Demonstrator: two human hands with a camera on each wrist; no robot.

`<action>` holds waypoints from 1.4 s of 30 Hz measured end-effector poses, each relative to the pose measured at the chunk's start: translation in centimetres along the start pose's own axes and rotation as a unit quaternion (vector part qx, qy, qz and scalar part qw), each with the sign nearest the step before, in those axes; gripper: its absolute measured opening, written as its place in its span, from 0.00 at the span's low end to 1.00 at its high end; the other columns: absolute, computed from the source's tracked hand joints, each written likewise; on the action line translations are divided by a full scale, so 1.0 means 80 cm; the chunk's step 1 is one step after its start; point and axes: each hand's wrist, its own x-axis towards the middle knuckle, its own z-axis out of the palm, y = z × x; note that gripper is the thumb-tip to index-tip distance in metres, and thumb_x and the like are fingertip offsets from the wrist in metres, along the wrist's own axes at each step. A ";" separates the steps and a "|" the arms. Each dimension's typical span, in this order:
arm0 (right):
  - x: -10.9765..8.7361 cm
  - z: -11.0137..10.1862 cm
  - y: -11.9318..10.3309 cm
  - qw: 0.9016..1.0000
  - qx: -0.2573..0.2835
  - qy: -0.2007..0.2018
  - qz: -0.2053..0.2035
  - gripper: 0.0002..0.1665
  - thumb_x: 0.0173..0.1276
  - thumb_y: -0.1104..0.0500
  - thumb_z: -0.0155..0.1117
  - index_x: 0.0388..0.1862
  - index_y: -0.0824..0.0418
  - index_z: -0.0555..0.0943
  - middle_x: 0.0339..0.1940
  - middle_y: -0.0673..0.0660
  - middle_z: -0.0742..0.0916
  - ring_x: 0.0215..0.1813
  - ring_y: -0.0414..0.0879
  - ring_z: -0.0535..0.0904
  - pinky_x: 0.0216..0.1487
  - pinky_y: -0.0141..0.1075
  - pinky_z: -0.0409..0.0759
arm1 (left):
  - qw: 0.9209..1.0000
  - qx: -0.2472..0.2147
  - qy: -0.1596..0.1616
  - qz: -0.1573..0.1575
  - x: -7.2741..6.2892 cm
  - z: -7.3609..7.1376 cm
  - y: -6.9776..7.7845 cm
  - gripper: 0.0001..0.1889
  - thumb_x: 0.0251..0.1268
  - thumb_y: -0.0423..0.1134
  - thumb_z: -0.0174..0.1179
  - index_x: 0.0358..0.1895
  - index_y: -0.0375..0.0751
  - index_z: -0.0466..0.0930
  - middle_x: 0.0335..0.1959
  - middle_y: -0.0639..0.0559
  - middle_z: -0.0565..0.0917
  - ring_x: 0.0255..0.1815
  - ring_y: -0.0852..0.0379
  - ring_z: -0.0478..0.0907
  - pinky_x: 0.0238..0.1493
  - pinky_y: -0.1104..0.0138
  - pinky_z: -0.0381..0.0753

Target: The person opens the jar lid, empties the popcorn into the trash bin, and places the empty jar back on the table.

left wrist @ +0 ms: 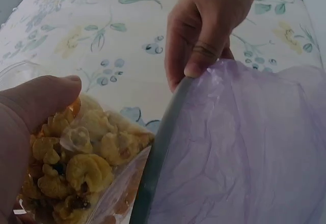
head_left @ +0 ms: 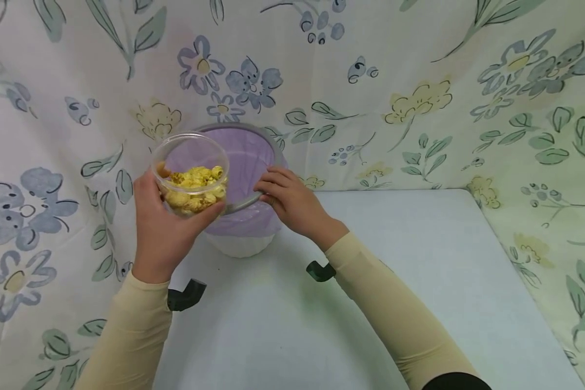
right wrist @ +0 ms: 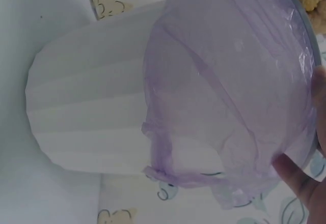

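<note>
My left hand [head_left: 168,230] grips a clear plastic tub [head_left: 189,162] of yellow popcorn [head_left: 197,187], tilted over the near left rim of a trash can [right wrist: 97,96]. The can is white and ribbed, with a grey rim ring [left wrist: 155,165] and a purple bag [head_left: 244,157] lining it and folded down outside. On the rim's right side my right hand [head_left: 297,203] pinches the ring and bag, thumb outside in the right wrist view. Close up in the left wrist view, the popcorn fills the tub's lower part beside the ring.
The can stands at the back left of a white table [head_left: 395,281], against a floral cloth [head_left: 419,65] hung behind and at the sides. Black wrist mounts [head_left: 187,295] stick out from both sleeves.
</note>
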 end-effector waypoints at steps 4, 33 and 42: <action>-0.001 0.001 0.001 1.000 0.006 0.010 -0.006 0.15 0.80 0.57 0.63 0.61 0.59 0.86 0.64 0.55 0.85 0.78 0.55 0.69 0.82 0.38 0.58 | 0.999 0.031 0.019 0.020 0.011 0.001 -0.005 0.57 0.46 0.48 0.86 0.80 0.53 0.59 0.70 0.47 0.65 0.71 0.54 0.63 0.73 0.49 0.66; -0.003 0.005 0.003 0.999 0.040 0.019 0.009 0.15 0.79 0.59 0.64 0.60 0.60 0.86 0.64 0.56 0.85 0.79 0.55 0.68 0.82 0.39 0.57 | 0.940 0.246 0.100 0.213 0.052 0.007 -0.033 0.43 0.64 0.46 0.73 0.79 0.44 0.61 0.78 0.38 0.65 0.83 0.40 0.52 0.76 0.40 0.42; -0.002 0.007 0.002 0.998 0.050 0.010 0.020 0.15 0.80 0.58 0.63 0.60 0.59 0.86 0.64 0.55 0.85 0.80 0.54 0.66 0.83 0.40 0.56 | 0.919 0.291 0.118 0.240 0.058 0.008 -0.036 0.41 0.64 0.41 0.73 0.79 0.44 0.63 0.79 0.39 0.65 0.84 0.41 0.53 0.76 0.36 0.42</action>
